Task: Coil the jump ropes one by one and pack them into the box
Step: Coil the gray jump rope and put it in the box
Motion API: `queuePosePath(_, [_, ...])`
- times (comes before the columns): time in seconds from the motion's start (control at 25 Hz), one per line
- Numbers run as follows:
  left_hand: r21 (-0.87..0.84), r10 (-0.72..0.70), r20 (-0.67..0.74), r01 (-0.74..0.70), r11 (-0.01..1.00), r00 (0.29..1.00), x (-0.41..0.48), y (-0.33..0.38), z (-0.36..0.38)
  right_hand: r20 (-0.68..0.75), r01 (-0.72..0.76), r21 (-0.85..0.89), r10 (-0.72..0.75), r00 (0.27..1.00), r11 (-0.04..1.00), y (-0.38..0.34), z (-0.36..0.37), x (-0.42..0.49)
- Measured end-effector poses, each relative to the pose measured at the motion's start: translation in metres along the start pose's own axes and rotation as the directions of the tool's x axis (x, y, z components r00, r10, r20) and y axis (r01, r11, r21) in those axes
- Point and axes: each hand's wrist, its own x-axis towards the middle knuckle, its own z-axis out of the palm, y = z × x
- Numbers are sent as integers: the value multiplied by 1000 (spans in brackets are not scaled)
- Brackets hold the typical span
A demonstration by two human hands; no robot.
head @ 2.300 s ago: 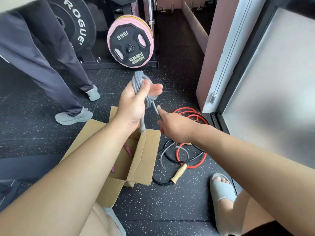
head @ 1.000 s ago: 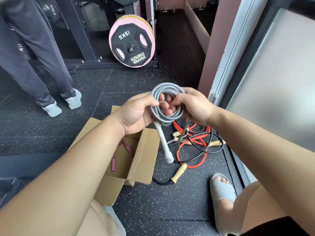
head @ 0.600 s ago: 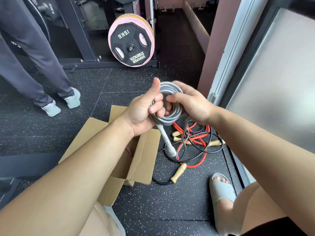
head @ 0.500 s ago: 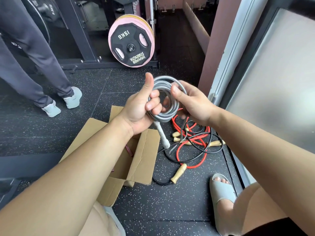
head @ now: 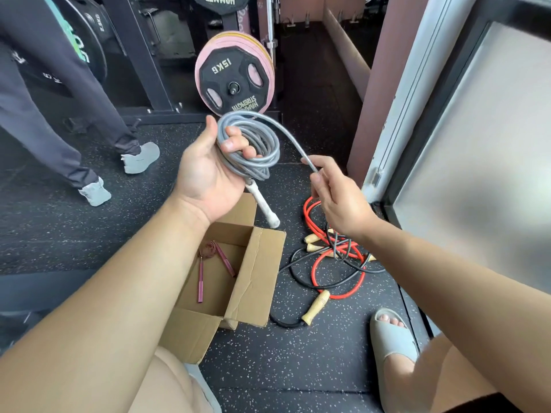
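Nearest, the open cardboard box (head: pixel 256 272) sat on the floor with a pink-handled jump rope (head: pixel 200 281) lying inside. Just beside it lay a tangle of red rope (head: pixel 307 208) and black rope (head: pixel 284 324). Above the box, the left hand (head: pixel 205 177) gripped the grey jump rope (head: pixel 253 150) coil, fingers curled through its loops, its white handle (head: pixel 264 205) hanging down. The right hand (head: pixel 337 195) pinched the loose tail arching off the coil. That tail probably wanted wrapping snugly round the bundle, with the left grip firm, so the loops would not spring open before packing.
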Motion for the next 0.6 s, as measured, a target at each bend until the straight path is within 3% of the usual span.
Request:
queuePosePath(0.08, [-3, -15, 21, 15, 1000, 1000, -1, -2, 0, -2, -10, -206, 10, 1000, 978, -2, 0, 5])
queuePosePath(0.2, [37, -8, -4, 8, 999, 1000, -3, -7, 4, 200, 11, -419, 81, 976, 908, -3, 6, 11])
queuePosePath(0.28, [105, 76, -80, -68, 992, 994, -3, -7, 5, 343, 145, -427, 12, 939, 893, -10, 15, 9])
queuePosePath(0.36, [303, 187, -175, -128, 944, 967, 0, -9, 3, 387, 295, -381, -139, 911, 876, -21, 18, 9])
queuePosePath(0.48, [734, 369, -150, -147, 663, 917, 1, -24, -2, 365, 422, -357, -292, 884, 833, -29, 6, 14])
queuePosePath(0.6, [926, 379, -1, -142, 349, 925, 1, -37, -5, 343, 462, -372, -343, 875, 805, -32, -1, 13])
